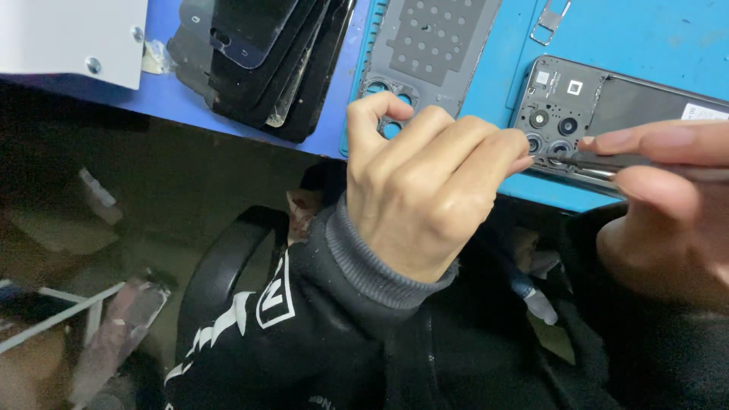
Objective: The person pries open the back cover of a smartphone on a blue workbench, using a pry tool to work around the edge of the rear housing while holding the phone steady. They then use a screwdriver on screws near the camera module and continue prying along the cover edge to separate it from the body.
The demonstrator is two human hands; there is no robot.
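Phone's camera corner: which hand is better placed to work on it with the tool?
Probably right: the right hand already holds the thin tool, tip at the phone's lenses. The left hand is curled, only bracing beside it.

A single head-worn camera looks steeply down from very close above both hands, facing the blue work mat's (653,38) near edge beyond them.

It was a phone-repair workshop: a blue tabletop (653,38) carried an opened phone (607,114) at two o'clock and stacked dark screen panels (258,61) at eleven.
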